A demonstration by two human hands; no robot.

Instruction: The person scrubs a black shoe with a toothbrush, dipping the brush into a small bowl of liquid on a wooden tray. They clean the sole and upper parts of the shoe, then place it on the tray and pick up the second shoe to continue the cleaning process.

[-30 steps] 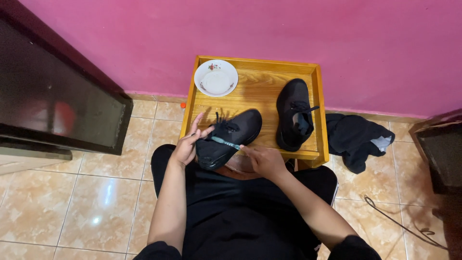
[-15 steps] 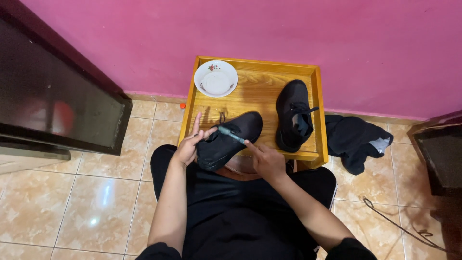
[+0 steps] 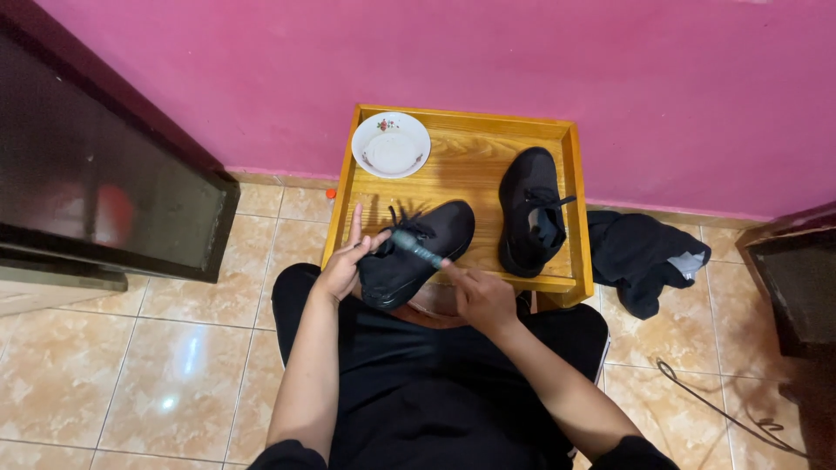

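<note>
Down at the centre of the frame, the left hand (image 3: 341, 268) cradles a black shoe (image 3: 416, 252) by its heel end, thumb and lower fingers wrapped on it, index finger sticking straight up, so that hand is gripping the shoe. The right hand (image 3: 482, 296) pinches a slim grey-green brush (image 3: 414, 247) by its handle and lays the head across the shoe's upper, right by the laces. The shoe hangs over the near edge of a wooden tray table (image 3: 470, 178), toe pointing toward upper right, heel above the person's lap. And look just right of it: the second black shoe (image 3: 531, 213) stands on the tray, laces loose, no hand anywhere near it. At the tray's upper left corner sits a small white dish (image 3: 391, 144) with a floral rim; what it holds is too pale to make out. As for progress, it reads as midway on the first shoe at best, brush on the lace area, with the sides, the toe and the whole second shoe apparently left to do; no clear difference in finish shows between the two. A dark bundle of cloth (image 3: 643, 257) lies on the tiled floor at right, below the pink wall.
</note>
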